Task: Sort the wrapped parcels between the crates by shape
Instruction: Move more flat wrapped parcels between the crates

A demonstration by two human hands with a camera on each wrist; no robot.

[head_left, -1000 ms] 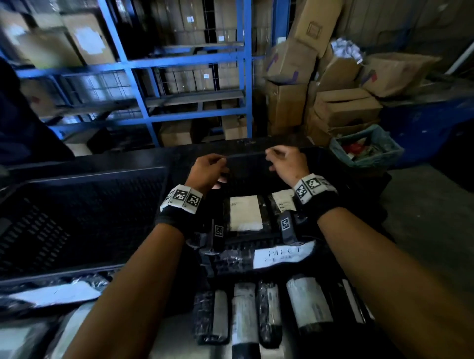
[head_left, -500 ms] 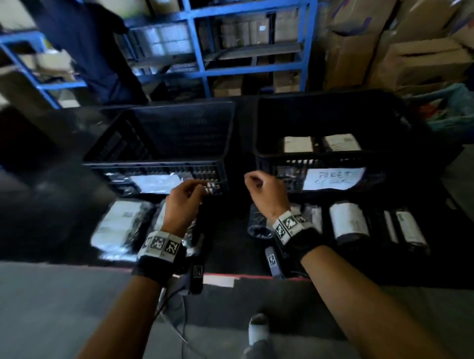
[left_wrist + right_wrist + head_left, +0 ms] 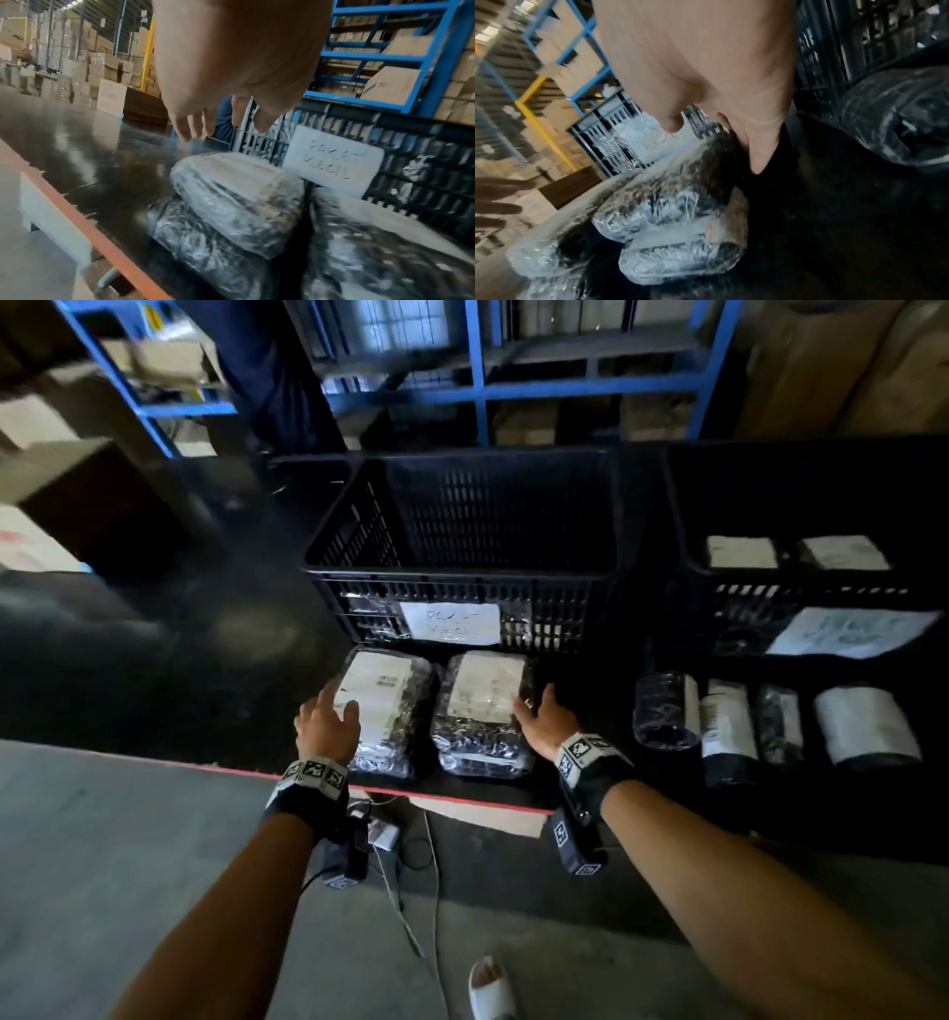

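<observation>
Two flat rectangular parcels in clear wrap with white labels lie side by side on the black table, in front of the left black crate (image 3: 462, 580). My left hand (image 3: 331, 713) hovers with straight, spread fingers over the left parcel (image 3: 382, 706), at its left edge. In the left wrist view the fingers (image 3: 190, 130) hang above this parcel (image 3: 231, 194), which seems to lie on another. My right hand (image 3: 534, 708) lies open against the right side of the right parcel (image 3: 482, 706). The right wrist view shows that parcel (image 3: 670, 213) beside the hand. Neither hand holds anything.
The right crate (image 3: 801, 588) holds two labelled parcels. Several cylindrical wrapped parcels (image 3: 729, 731) lie in a row in front of it. Both crates bear paper labels (image 3: 451, 622). The table's red front edge (image 3: 308, 775) runs under my wrists. Blue shelving (image 3: 590, 387) stands behind.
My hands came back from the right crate's far rim and down to the two flat parcels by the left crate. The curled fingers have opened. The head view swung left.
</observation>
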